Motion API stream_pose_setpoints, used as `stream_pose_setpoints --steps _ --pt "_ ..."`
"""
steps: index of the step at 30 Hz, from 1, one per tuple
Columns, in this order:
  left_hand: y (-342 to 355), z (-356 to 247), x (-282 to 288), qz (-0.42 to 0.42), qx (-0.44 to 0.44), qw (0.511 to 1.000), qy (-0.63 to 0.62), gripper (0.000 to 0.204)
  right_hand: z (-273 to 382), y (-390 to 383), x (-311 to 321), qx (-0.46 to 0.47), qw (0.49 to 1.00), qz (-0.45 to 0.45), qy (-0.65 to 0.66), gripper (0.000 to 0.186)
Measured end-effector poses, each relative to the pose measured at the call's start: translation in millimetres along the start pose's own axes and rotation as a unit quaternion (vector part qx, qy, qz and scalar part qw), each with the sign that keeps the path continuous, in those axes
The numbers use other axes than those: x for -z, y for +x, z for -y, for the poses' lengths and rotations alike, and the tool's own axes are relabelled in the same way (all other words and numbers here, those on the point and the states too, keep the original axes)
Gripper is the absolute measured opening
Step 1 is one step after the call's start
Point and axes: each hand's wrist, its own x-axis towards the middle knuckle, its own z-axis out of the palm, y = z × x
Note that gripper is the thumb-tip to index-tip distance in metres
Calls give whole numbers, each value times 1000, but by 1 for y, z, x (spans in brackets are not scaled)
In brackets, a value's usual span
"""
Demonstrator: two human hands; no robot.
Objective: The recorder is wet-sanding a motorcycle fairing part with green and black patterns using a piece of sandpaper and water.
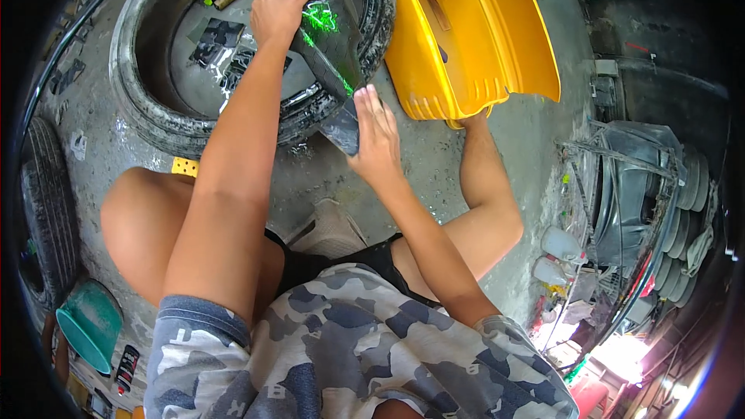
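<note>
Head view: your left hand (pixel 281 15) lies on the green-streaked dark strip (pixel 332 54) at eleven o'clock, your right hand (pixel 378 130) against its near end; you cannot tell if either grips; the strip overlaps a tyre (pixel 167 119), a yellow bin (pixel 469 46) at one o'clock

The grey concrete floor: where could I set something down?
The floor looks barest between the open yellow plastic bin and the cluttered metal frame at right. A smaller patch separates the round black tyre and beige stool. Inside the tyre, dark scraps crowd it.
</note>
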Motion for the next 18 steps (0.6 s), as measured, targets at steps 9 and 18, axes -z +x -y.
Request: stream_pose_setpoints --steps 9,18 --pt "-3 -5 -3 1 -23 999 -22 91 -2 5 -2 -2 1000 -15 -8 69" --pt "-2 -5 -7 -6 -8 1000 -6 92 -6 -6 7 28 1000 7 0 53"
